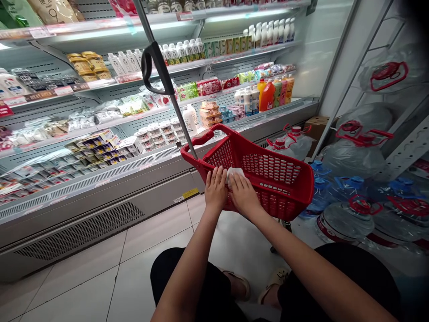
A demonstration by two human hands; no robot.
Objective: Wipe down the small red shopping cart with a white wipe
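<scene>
A red plastic shopping basket (303,197) on a wheeled frame stands in front of my knees, with its long grey pull handle (163,74) slanting up to the left. My left hand (216,190) lies on the near side of the basket by its rim, fingers stretched out and holding nothing. Beside it, my right hand (244,193) presses a small white cloth (237,171) against the same rim. The cloth shows past the fingertips; the rest of it is under the fingers. Through the lattice walls, I see no goods inside the basket.
An open refrigerated case (161,179) with shelves of dairy and drinks runs along the far side. Large water bottles (346,221) crowd the right, close to the basket, some on a rack. A cardboard box (317,129) stands behind. Pale tiles (150,268) cover the floor.
</scene>
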